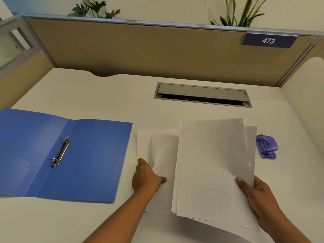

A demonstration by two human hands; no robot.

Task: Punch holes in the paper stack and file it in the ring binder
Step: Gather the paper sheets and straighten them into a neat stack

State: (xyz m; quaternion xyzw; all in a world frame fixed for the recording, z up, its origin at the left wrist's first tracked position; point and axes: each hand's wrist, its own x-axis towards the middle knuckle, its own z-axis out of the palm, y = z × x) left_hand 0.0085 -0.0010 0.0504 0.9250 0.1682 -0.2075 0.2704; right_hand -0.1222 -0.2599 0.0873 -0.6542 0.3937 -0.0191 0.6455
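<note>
A blue ring binder (91,158) lies open on the left of the desk, its metal two-ring clip (61,151) in the spine. My right hand (256,195) is shut on the lower right edge of a white paper stack (210,163), lifted and tilted above the desk; a punched hole shows near its right edge. My left hand (147,176) rests with fingers curled on other white sheets (157,148) lying flat beside the binder. A purple hole punch (266,146) sits on the desk to the right of the stack.
The white desk (122,95) has a grey cable hatch (203,94) at the back centre. A tan partition (140,48) with a "473" sign (269,40) closes the far side; plants stand behind it.
</note>
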